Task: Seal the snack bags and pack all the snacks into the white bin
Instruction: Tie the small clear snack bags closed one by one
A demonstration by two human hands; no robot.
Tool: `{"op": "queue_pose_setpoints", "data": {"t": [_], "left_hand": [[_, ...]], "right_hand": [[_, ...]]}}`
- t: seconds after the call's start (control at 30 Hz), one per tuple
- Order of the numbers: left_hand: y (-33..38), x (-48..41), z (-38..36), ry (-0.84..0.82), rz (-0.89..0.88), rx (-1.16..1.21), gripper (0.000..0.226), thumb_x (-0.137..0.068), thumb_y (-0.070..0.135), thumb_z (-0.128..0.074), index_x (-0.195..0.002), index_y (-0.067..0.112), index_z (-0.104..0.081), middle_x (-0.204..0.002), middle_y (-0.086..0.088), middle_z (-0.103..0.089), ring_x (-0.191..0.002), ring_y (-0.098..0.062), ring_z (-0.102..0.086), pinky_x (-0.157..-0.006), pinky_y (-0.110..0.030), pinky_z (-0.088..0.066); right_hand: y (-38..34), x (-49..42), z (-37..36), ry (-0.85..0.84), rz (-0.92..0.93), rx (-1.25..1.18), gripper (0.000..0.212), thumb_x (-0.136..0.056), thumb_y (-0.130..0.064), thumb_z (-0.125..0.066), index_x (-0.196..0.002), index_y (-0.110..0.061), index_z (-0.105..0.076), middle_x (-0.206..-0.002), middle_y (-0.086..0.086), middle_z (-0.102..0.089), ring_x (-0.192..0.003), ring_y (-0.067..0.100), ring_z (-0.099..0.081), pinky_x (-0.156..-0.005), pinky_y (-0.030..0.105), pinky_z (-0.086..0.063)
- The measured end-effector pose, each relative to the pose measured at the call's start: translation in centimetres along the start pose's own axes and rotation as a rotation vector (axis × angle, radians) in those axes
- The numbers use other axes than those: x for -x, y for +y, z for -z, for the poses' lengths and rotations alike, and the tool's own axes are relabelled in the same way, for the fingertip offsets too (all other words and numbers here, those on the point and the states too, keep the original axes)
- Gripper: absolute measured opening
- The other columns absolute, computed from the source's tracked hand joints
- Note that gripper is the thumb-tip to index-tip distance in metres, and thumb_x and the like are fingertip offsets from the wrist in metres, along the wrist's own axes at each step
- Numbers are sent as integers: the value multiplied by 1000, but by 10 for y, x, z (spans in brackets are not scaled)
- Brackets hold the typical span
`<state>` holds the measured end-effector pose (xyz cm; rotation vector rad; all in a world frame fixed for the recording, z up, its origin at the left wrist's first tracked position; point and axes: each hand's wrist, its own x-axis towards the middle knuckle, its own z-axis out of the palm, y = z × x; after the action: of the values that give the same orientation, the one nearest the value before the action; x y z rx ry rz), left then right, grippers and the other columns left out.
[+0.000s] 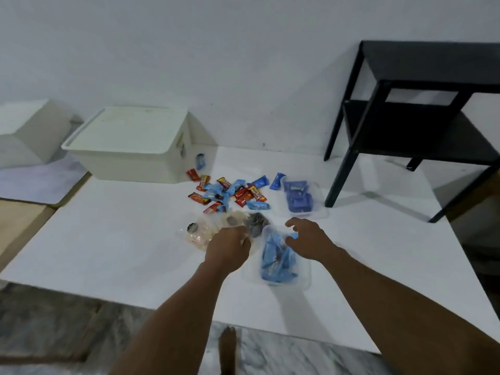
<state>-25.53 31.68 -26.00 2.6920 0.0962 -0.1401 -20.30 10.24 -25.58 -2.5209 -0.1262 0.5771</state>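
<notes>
A white bin (130, 158) with its lid on stands at the back left of a white board. Several loose red and blue snack packets (230, 193) lie scattered in front of it. A clear bag of dark blue packets (299, 198) lies to the right. Nearer me lies a clear bag of light blue packets (278, 262); my right hand (308, 239) hovers over its top edge with fingers apart. My left hand (230, 246) is closed on the edge of a clear bag of pale and dark snacks (203, 231).
The white board (108, 239) lies on a marble floor. A black side table (419, 117) stands at the right, one leg near the dark blue bag. Another white box (27, 131) sits at the far left by the wall. A bare foot (227, 347) shows below.
</notes>
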Motion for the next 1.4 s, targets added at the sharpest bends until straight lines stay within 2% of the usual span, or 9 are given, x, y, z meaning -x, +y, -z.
{"op": "queue_pose_setpoints", "data": {"t": [0.2, 0.43, 0.67, 0.8, 0.87, 1.03, 1.13, 1.23, 1.4], "left_hand": [[-35, -67, 8, -9, 24, -21, 36, -95, 33, -51, -129, 30, -62, -125, 4, -68, -111, -18, -63, -89, -35, -55], [-89, -117, 12, -148, 438, 98, 55, -93, 38, -60, -141, 21, -39, -133, -8, -52, -118, -30, -60, -90, -40, -51], [-121, -151, 12, -435, 606, 433, 27, -89, 23, -71, -102, 0, -69, -89, -15, -74, -63, -22, -73, -63, -35, -64], [-118, -165, 15, -507, 689, 706, 15, -90, 7, -70, -90, -8, -68, -74, -19, -70, -63, -29, -70, -78, -48, -62], [-110, -174, 19, -520, 710, 818, 10, -91, 2, -64, -94, -8, -65, -69, -18, -65, -61, -28, -66, -82, -51, -61], [-79, -201, 48, -583, 631, 961, 8, -92, 3, -55, -94, -3, -60, -71, -15, -63, -61, -27, -65, -58, -35, -58], [-52, -216, 72, -614, 540, 953, 13, -92, 6, -51, -85, 0, -59, -68, -12, -64, -53, -23, -66, -52, -29, -51], [-27, -232, 96, -584, 435, 921, 15, -94, 16, -56, -87, 4, -60, -71, -10, -66, -55, -24, -65, -55, -27, -50], [-8, -259, 140, -471, 126, 802, 34, -86, 43, -72, -102, 14, -66, -99, -5, -68, -81, -24, -66, -74, -34, -52]], "right_hand": [[-27, -59, -14, -13, -46, -45, 44, -90, -30, -65, -132, -23, -56, -130, 6, -61, -112, 24, -64, -97, 34, -49], [-87, -119, -46, -123, -101, -121, 25, -79, -27, -67, -104, -22, -66, -98, 6, -70, -89, 23, -67, -82, 35, -56], [-109, -140, -85, -188, -113, -58, 25, -81, -34, -67, -103, -24, -72, -102, -10, -73, -94, 11, -65, -67, 16, -45], [-108, -142, -82, -176, -153, -93, 24, -80, -37, -68, -100, -24, -71, -91, -12, -69, -90, 9, -63, -66, 12, -45], [-107, -147, -75, -185, -190, -176, 25, -73, -42, -68, -93, -27, -71, -93, -9, -70, -91, 13, -65, -75, 24, -55], [-108, -147, -36, -219, -165, -310, 33, -67, -48, -82, -85, -25, -66, -85, -5, -67, -76, 10, -65, -62, 26, -52], [-109, -148, -11, -82, -97, -212, 23, -80, -24, -74, -67, -18, -56, -66, -1, -54, -59, 11, -48, -62, 29, -44], [-111, -156, 20, 36, -72, -164, 15, -88, -11, -62, -83, -1, -71, -83, 18, -71, -64, 19, -64, -63, 22, -53], [-132, -161, 98, 73, 4, -237, 12, -90, -8, -66, -92, -2, -76, -84, 14, -77, -74, 23, -76, -58, 17, -56]]}}
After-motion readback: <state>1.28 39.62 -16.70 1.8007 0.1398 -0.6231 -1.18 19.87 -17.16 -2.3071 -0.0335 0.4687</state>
